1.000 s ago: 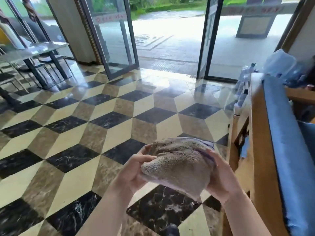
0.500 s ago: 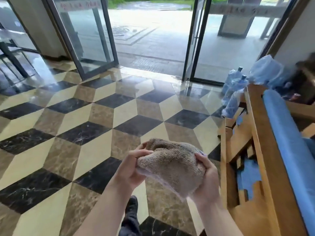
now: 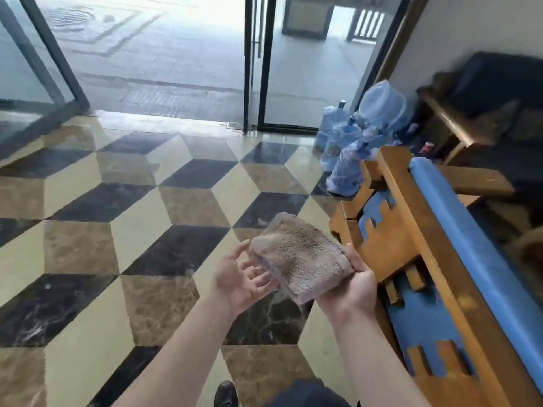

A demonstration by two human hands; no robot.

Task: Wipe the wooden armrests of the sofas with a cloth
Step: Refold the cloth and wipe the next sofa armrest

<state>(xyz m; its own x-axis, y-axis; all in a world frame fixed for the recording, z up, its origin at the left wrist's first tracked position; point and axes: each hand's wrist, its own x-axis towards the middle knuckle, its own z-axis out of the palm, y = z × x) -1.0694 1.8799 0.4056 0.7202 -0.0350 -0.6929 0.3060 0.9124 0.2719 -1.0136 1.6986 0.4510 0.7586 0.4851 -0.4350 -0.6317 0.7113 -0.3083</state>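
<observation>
Sofa [image 3: 435, 259] fills the right of the frame: wooden frame with a long top rail running from centre right down to the lower right corner, blue cushion [image 3: 470, 248] behind the rail, blue fabric showing through the cut-outs in the side panel. No wood touched by the cloth yet.

Cloth [image 3: 299, 257], brown-grey terry, folded into a thick pad, sits at frame centre just left of the sofa frame, held above the floor [image 3: 117, 230]. Right hand [image 3: 349, 292] carries it from beneath, thumb over the near right edge, fingers closed on the pad. Left hand [image 3: 239, 277] is palm-up just left of the cloth, fingers spread and loose, grasping nothing; fingertips at or near the cloth's left edge, contact not clear because of blur.

Step in hand, as judged: readying the pad before the first wipe. To do it well: keep the fold flat so a broad face meets the rail, lay it on the upper end of the rail, draw along the grain in one long pass, then wrap over the edges and work into the notched cut-outs.

Surroundings: checkered stone floor, glossy, possibly slippery. Blue water bottles [image 3: 343, 160] in plastic wrap stand at the sofa's far end, centre right; they crowd access to that end. Open glass door [image 3: 252, 63] at top centre. A dark shoe [image 3: 226, 393] at bottom centre.
</observation>
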